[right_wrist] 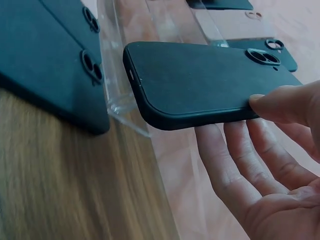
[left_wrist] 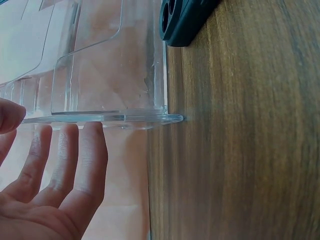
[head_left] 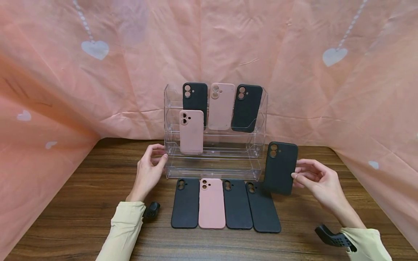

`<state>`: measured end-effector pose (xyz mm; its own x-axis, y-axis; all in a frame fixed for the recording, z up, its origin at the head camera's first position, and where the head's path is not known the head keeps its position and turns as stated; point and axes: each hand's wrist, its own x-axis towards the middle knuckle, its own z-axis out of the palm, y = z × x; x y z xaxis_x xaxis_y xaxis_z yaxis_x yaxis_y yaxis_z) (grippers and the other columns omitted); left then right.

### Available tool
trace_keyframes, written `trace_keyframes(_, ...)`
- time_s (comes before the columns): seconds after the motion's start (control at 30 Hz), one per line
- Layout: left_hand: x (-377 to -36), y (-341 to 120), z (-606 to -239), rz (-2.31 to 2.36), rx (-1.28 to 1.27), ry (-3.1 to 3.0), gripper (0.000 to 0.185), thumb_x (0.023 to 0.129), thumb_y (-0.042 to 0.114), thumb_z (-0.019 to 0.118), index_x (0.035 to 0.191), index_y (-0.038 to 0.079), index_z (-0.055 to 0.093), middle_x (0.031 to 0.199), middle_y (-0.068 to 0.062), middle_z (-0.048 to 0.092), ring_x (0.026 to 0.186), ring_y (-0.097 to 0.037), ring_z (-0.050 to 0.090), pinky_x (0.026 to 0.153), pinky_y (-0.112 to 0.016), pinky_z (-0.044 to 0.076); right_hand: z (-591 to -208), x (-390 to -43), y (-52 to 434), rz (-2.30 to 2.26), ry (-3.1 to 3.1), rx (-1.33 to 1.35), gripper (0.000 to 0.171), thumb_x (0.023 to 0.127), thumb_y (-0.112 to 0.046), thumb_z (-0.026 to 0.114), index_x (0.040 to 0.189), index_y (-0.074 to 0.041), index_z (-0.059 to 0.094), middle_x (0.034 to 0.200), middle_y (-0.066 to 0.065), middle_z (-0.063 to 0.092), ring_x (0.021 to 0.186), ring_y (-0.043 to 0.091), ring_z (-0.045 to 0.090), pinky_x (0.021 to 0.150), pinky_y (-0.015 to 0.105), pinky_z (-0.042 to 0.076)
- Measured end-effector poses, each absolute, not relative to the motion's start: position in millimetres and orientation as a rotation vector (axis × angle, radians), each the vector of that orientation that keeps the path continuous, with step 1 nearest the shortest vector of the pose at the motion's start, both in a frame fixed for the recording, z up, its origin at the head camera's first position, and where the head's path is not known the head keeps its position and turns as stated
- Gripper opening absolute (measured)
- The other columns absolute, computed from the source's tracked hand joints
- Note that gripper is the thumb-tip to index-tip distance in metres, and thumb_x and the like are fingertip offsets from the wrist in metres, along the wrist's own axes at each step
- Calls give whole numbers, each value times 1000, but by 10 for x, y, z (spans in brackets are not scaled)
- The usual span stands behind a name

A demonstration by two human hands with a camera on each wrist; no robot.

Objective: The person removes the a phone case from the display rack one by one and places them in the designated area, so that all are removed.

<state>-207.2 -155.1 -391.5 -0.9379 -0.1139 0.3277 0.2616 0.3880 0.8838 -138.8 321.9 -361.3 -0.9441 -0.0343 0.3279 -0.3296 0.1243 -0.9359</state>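
Observation:
A clear plastic display rack [head_left: 212,174] with stepped tiers stands on the table. My left hand [head_left: 150,168] holds its left side, thumb at the front edge and the other fingertips [left_wrist: 92,131] against the outer face. My right hand [head_left: 321,181] pinches a black phone case [head_left: 281,168] by its right edge, thumb on the back and fingers beneath; the case is raised beside the rack's right front corner. On the top tier lean a black case [head_left: 195,97], a pink case [head_left: 222,108] and another black case [head_left: 247,108]. One pink case [head_left: 191,136] leans lower, at the left.
Before the rack lies a row of phone cases: a black one [head_left: 185,206], a pink one [head_left: 212,206] and two more black ones, the rightmost [head_left: 265,214] slanted. Pink cloth [head_left: 209,43] with hearts hangs around the wooden table [head_left: 81,203].

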Motion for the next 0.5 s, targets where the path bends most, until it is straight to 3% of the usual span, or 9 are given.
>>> trace_keyframes(0.5,-2079,-1552,-3919,-1563,-133,-2320,29,101,16,64,129,15,58,121,-16,67,104,-36,74,69,-42,64,-3743,-1273,3510,2021,-2291,347,40,91,15,63,120,-13,67,98,-3,74,88,9,77,66,36,64)
